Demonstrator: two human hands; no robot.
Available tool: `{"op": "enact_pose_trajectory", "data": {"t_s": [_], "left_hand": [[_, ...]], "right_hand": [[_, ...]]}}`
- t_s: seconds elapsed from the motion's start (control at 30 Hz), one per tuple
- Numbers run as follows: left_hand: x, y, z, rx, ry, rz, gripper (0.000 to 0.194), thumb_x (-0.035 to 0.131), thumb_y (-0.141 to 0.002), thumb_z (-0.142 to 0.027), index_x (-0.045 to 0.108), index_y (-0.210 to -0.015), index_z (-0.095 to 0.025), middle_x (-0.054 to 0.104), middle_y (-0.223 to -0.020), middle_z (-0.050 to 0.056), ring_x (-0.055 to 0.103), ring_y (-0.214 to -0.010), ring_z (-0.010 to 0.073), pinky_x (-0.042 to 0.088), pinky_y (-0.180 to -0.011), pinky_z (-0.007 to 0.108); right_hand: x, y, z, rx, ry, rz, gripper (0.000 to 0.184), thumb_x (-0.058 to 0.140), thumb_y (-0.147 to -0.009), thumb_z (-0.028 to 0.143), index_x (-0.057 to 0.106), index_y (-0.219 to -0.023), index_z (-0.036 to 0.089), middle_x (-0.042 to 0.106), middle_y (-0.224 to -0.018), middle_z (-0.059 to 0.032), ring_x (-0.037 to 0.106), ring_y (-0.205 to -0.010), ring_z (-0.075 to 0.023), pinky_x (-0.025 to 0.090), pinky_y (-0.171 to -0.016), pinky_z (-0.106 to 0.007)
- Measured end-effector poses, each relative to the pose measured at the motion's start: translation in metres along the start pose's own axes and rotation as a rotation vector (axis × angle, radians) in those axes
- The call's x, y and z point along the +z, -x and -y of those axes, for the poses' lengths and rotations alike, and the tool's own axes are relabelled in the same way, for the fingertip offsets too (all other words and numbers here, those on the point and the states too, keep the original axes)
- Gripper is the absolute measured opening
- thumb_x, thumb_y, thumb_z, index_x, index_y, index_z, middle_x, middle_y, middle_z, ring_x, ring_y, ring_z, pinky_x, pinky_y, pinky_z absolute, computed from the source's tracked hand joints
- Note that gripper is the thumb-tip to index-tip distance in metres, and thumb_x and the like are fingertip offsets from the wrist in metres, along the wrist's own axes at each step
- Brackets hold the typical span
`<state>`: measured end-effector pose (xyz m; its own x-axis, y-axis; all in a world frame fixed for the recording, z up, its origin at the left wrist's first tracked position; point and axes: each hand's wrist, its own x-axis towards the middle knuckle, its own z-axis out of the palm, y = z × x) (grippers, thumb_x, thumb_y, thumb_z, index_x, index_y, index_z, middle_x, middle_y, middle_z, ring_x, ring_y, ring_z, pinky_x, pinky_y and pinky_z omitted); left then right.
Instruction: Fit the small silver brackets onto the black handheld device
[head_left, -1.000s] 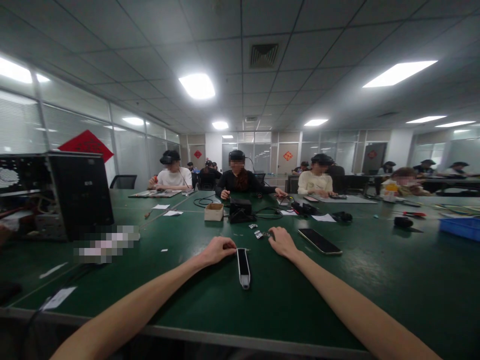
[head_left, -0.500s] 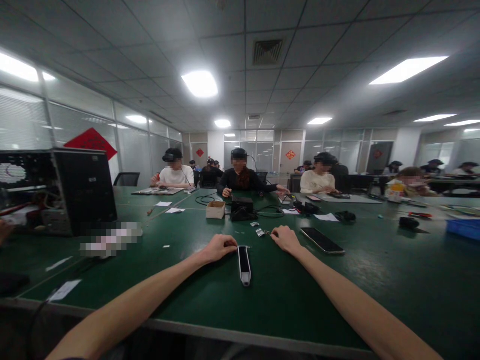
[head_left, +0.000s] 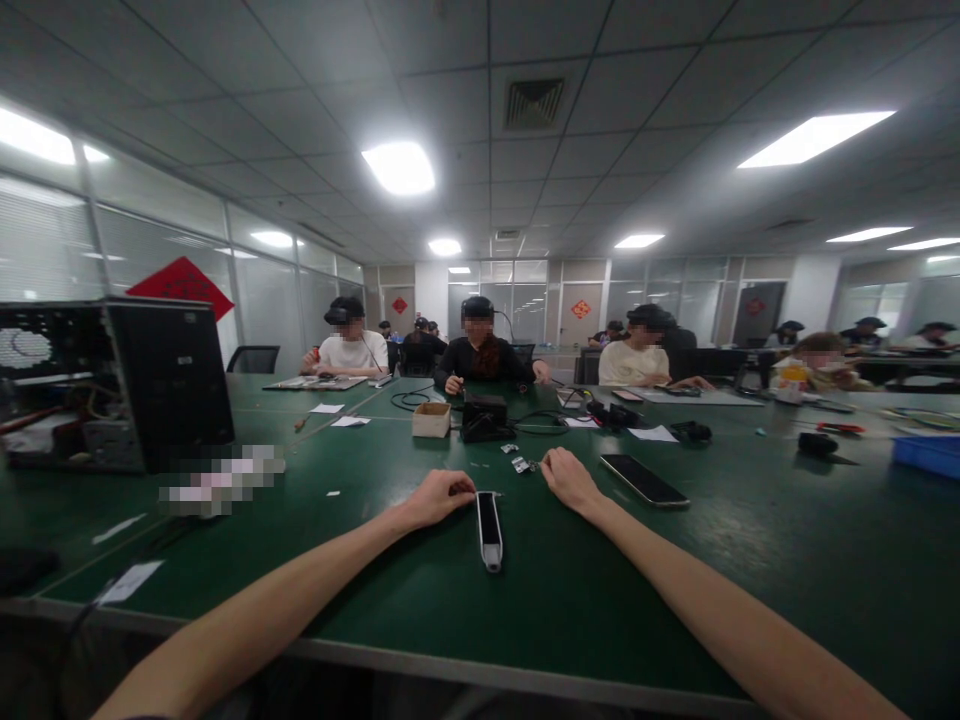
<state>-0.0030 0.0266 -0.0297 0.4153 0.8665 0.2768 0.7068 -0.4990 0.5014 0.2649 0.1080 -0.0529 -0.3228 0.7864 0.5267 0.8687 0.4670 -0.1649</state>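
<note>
A slim white pen-shaped device (head_left: 490,530) with a long dark screen lies on the green table (head_left: 360,600), its tapered end towards me. The curled fingers of my left hand (head_left: 442,494) touch its far left corner. A thin piece sticks out at the right of that far end. My right hand (head_left: 568,476) rests on the table beyond and to the right of the device. Its fingers are bent together at the edge of some small metal parts (head_left: 520,465); what the fingertips pinch, if anything, is hidden. A dark-screened smartphone (head_left: 645,481) lies to the right of this hand.
An opened computer case (head_left: 169,385) stands at the left. Ahead are a small cardboard box (head_left: 431,421), a black boxy device (head_left: 484,418) and cables. A blue tray (head_left: 926,453) sits at the far right. Several people in headgear work across the table.
My hands and the pen-shaped device stay almost still; the right fingers draw in slightly. The view shifted a little. Opposite, a person's hand has pulled back from the parts on the table.
</note>
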Motion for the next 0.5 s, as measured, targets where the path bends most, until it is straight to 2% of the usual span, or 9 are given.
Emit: {"op": "enact_pose_trajectory", "data": {"t_s": [0.23,0.5], "left_hand": [[0.004,-0.004,0.006,0.039,-0.041,-0.032,0.021,0.055,-0.081,-0.032,0.065,-0.089,-0.016,0.066,-0.084,0.002,0.059,-0.073,0.0136,0.047,-0.068,0.022],[0.005,-0.006,0.001,0.062,-0.071,-0.046,0.018,0.057,-0.079,-0.028,0.066,-0.087,-0.015,0.067,-0.078,0.002,0.059,-0.069,0.0135,0.046,-0.066,0.022]], "right_hand": [[-0.005,0.014,0.042,-0.148,-0.363,0.074,0.015,0.051,-0.084,0.027,0.060,-0.080,0.015,0.061,-0.081,-0.0051,0.055,-0.073,-0.0148,0.043,-0.066,-0.026],[-0.010,0.021,0.050,-0.222,-0.485,0.149,0.014,0.055,-0.079,0.022,0.067,-0.085,0.018,0.067,-0.083,-0.0027,0.059,-0.075,-0.0136,0.045,-0.070,-0.025]]}}
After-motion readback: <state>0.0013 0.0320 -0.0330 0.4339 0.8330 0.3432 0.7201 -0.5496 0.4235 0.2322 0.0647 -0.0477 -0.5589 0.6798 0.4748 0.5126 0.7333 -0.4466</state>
